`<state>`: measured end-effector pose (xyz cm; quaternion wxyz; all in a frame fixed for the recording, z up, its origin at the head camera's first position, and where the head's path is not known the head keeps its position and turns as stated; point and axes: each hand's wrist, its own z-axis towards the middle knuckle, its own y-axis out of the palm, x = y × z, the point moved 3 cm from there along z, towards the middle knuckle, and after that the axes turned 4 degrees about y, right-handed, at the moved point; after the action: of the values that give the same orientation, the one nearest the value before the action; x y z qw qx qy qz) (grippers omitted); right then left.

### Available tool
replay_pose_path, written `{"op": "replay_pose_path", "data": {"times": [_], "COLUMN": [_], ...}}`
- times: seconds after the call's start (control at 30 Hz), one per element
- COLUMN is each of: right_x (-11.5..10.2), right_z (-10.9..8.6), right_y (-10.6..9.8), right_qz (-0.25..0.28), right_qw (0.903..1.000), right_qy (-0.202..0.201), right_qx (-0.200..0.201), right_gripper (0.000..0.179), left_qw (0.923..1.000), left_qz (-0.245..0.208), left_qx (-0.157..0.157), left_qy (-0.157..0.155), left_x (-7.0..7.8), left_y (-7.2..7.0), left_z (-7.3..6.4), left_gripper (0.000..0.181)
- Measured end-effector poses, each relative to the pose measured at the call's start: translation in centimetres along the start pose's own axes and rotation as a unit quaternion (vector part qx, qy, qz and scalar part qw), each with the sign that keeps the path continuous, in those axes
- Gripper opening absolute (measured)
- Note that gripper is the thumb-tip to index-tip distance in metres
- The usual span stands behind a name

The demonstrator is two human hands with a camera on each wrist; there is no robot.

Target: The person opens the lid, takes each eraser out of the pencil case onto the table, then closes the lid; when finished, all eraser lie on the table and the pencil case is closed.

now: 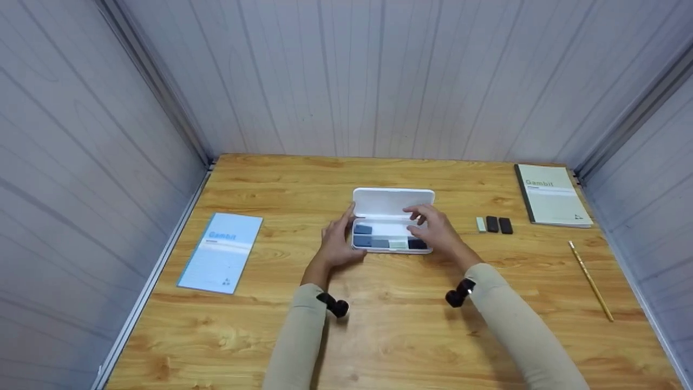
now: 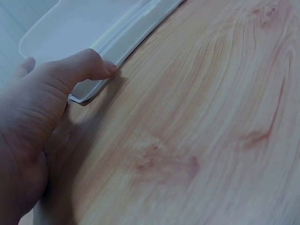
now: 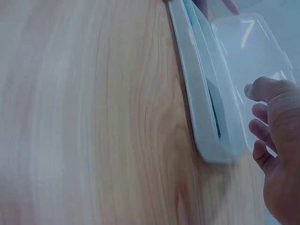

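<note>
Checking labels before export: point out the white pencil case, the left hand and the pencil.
White pencil case (image 1: 387,228): head view, on the bare floor inside.
Left hand (image 1: 337,244): head view, on the back of the hand.
Pencil (image 1: 591,281): head view, midway along the shaft.

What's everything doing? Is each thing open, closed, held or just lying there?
Case: open, lid back, blocks inside
Blue notebook: closed, lying flat
Cream notebook: closed, lying flat
Pencil: lying on the table; sharpness unclear
Three loose blocks: lying side by side
Left grip: holding the case's left end
Right grip: loosely bent, over the case, holding nothing visible
</note>
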<state>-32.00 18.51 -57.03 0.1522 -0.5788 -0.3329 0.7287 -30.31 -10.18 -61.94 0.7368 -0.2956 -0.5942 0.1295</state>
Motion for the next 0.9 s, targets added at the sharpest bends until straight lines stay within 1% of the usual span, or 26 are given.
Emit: {"op": "replay_pose_path", "data": {"times": [0.23,0.27,0.3,0.37,0.43,0.5,0.53,0.7,0.8,0.9], "right_x": [-2.3,-2.5,-2.0,-2.3,-2.6,-3.0,-3.8,-4.2,-3.5,-2.0], "right_z": [1.3,1.5,1.9,2.2,2.5,2.7,2.6,2.9,3.3,3.9], "right_y": [2.6,2.9,3.6,4.2,4.8,5.2,5.2,6.3,7.3,8.6], "right_qz": [0.006,0.009,0.017,0.021,0.024,0.026,0.019,0.017,0.025,0.035], "right_qw": [0.9994,0.9992,0.9983,0.9973,0.9966,0.9965,0.9974,0.9975,0.9974,0.9975], "right_qy": [-0.02,-0.027,-0.046,-0.063,-0.071,-0.069,-0.054,-0.038,-0.042,-0.032], "right_qx": [-0.028,-0.029,-0.03,-0.03,-0.033,-0.041,-0.043,-0.056,-0.053,-0.052], "right_gripper": [0.043,0.043,0.042,0.042,0.042,0.043,0.044,0.042,0.041,0.043], "left_qw": [0.9998,0.9998,0.9998,0.9999,0.9999,0.9999,0.9998,0.9996,0.9995,0.9992], "left_qz": [-0.004,-0.004,-0.005,-0.008,-0.009,-0.011,-0.013,-0.021,-0.026,-0.03], "left_qx": [-0.008,-0.009,-0.01,-0.009,-0.008,-0.009,-0.009,-0.017,-0.012,-0.004], "left_qy": [-0.017,-0.016,-0.015,-0.007,0.002,0.009,0.012,0.011,0.017,0.025], "left_x": [-0.1,0.0,0.0,0.0,0.0,-0.1,-0.1,-0.2,-0.3,-0.4], "left_y": [0.0,0.0,0.0,-0.1,-0.1,-0.2,-0.2,-0.3,-0.3,-0.4], "left_z": [0.0,0.0,0.0,0.0,0.1,0.2,0.2,0.3,0.3,0.1], "left_gripper": [0.13,0.13,0.129,0.129,0.129,0.129,0.129,0.128,0.127,0.127]}}
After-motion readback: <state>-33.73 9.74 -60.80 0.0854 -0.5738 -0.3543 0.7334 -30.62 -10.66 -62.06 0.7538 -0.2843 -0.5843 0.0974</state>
